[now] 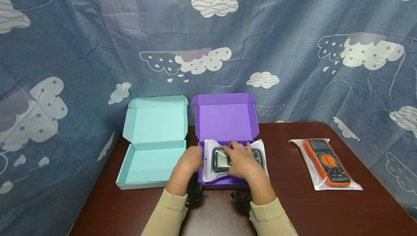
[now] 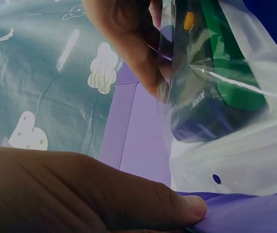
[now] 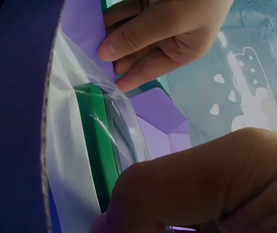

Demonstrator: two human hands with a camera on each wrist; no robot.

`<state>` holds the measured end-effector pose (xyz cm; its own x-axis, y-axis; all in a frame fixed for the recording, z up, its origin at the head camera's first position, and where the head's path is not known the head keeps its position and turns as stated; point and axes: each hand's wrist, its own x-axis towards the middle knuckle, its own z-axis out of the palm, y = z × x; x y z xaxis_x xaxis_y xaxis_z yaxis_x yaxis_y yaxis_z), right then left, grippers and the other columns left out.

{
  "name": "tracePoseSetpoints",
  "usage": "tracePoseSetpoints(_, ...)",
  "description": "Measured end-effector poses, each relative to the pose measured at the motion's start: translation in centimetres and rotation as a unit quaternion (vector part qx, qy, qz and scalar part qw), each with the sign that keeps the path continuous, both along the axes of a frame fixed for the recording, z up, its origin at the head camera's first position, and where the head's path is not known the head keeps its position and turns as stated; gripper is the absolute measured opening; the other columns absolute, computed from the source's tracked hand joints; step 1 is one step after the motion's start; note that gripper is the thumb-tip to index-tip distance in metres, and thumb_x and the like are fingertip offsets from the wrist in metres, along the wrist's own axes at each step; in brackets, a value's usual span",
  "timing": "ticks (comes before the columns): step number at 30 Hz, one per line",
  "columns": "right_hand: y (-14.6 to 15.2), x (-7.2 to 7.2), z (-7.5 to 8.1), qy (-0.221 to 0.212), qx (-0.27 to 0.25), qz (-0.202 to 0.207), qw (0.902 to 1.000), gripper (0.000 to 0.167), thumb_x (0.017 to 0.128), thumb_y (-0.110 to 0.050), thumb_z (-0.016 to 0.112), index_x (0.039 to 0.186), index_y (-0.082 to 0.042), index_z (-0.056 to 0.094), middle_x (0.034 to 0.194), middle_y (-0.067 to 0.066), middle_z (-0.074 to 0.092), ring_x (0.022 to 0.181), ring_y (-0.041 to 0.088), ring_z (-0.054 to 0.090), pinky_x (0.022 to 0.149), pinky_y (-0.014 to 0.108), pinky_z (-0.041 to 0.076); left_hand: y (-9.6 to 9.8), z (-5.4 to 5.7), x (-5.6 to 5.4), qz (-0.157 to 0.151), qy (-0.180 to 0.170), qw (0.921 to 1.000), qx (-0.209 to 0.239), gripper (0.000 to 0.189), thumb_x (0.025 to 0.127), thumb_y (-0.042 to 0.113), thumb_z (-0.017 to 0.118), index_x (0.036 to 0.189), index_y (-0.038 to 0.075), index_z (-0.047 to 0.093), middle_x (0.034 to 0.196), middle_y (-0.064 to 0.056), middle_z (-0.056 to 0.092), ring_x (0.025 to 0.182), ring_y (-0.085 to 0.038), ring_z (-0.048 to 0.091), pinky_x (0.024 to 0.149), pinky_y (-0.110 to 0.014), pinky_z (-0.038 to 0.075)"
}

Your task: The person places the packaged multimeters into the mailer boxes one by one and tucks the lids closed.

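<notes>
A dark multimeter with a green edge (image 1: 222, 159) lies in a clear-fronted white plastic bag (image 1: 208, 171), slightly askew over the tray of the open purple box (image 1: 227, 122). My right hand (image 1: 243, 163) grips the bagged multimeter from above, fingers spread across its body and far edge. At the box's left wall, my left hand (image 1: 190, 159) pinches the cardboard; its thumb (image 2: 192, 208) shows beside the bag's punched end in the left wrist view. The green side of the meter (image 3: 97, 136) shows through the plastic in the right wrist view.
An open mint-green box (image 1: 156, 163) stands left of the purple one, its lid leaning back. On the right side of the brown table (image 1: 280, 207) lies an orange multimeter (image 1: 327, 161) in its own bag. A blue cloud-patterned cloth (image 1: 293, 11) hangs behind.
</notes>
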<state>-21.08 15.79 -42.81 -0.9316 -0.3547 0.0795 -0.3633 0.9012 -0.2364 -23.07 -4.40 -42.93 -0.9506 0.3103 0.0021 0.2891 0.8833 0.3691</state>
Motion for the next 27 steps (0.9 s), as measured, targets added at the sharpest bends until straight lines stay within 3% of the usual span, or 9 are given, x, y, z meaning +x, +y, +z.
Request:
tracePoseSetpoints(20, -0.6, -0.1, -0.8, -0.020, 0.002, 0.017, 0.9996, 0.080, 0.063, -0.001, 0.079, 0.140, -0.009, 0.062, 0.121, 0.011, 0.057, 0.117, 0.033, 0.054, 0.112, 0.072, 0.020, -0.1, -0.2, 0.0, 0.004, 0.012, 0.9999, -0.012, 0.005, 0.086, -0.005, 0.068, 0.091, -0.004, 0.069, 0.085, -0.016, 0.068, 0.069, -0.021, 0.054, 0.070, -0.040, 0.053)
tracePoseSetpoints(27, -0.8, -0.4, -1.2, -0.031, 0.007, 0.023, 0.9992, 0.079, 0.065, -0.001, 0.080, 0.141, -0.009, 0.061, 0.123, 0.013, 0.057, 0.119, 0.034, 0.054, 0.113, 0.071, 0.020, 0.0, -0.2, 0.0, 0.008, 0.006, 0.9999, -0.004, 0.007, 0.087, -0.006, 0.066, 0.092, -0.003, 0.069, 0.083, -0.013, 0.066, 0.066, -0.020, 0.052, 0.066, -0.037, 0.052)
